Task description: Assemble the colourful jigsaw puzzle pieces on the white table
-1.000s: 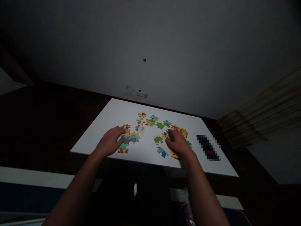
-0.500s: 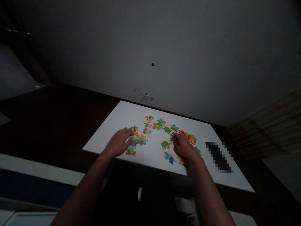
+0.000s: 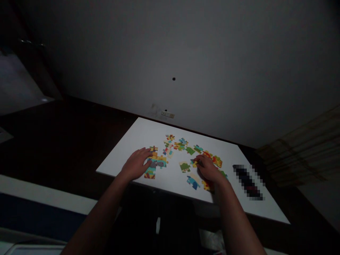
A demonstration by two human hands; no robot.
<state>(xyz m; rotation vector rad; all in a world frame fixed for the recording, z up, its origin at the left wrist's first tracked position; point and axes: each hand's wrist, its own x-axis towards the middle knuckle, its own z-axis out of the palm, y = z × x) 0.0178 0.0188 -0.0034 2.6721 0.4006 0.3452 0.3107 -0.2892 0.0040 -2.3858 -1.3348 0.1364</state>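
Observation:
A white board (image 3: 127,152) holds a colourful cardboard jigsaw puzzle in scattered groups. My left hand (image 3: 136,164) lies flat, its fingertips on a joined group of puzzle pieces (image 3: 156,162). My right hand (image 3: 208,169) curls over a small yellow and red puzzle piece (image 3: 195,163), and I cannot tell whether it grips it. Loose pieces (image 3: 180,146) spread across the far middle of the board. A green piece (image 3: 184,166) and a blue piece (image 3: 192,182) lie just left of my right hand.
A pixelated dark object (image 3: 248,182) lies on the board's right side. The board rests on a dark table (image 3: 66,141) against a grey wall, with a small wall fitting (image 3: 167,114) above its far edge. A woven blind (image 3: 300,156) hangs at the right.
The view has tilted, so the board sits lower in the picture. My right hand has come down closer over the small piece, and my left hand has shifted onto the joined group.

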